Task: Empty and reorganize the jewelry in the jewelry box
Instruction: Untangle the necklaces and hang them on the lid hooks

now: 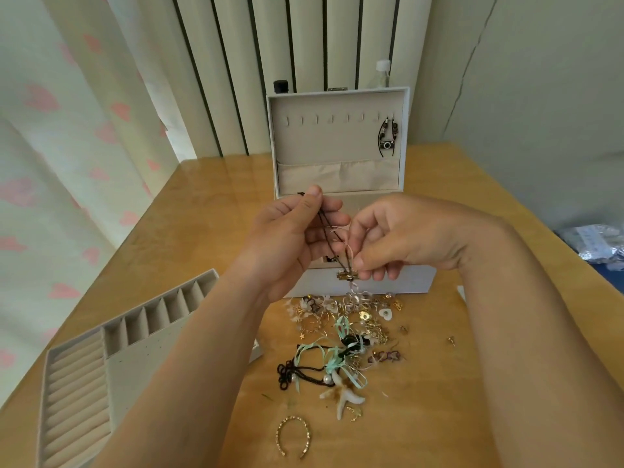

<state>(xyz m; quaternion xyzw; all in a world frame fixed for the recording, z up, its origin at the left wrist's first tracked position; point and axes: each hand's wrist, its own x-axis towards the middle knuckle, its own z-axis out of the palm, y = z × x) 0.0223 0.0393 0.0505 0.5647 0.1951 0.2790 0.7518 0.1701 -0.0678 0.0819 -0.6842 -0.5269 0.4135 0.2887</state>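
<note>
The white jewelry box stands open on the wooden table, its lid upright with a row of hooks. One dark necklace with a camera charm hangs on the rightmost hooks. In front of the box, my left hand pinches the top of a dark cord necklace between thumb and forefinger. My right hand pinches the same cord lower down, near a pale pink thread and a small metal pendant. A heap of tangled jewelry lies below on the table.
A grey removable tray with ring rolls and small compartments lies at the left front. A gold bangle and a white starfish pendant lie near me. Loose earrings are scattered right. Two bottles stand behind the lid. A silver packet sits far right.
</note>
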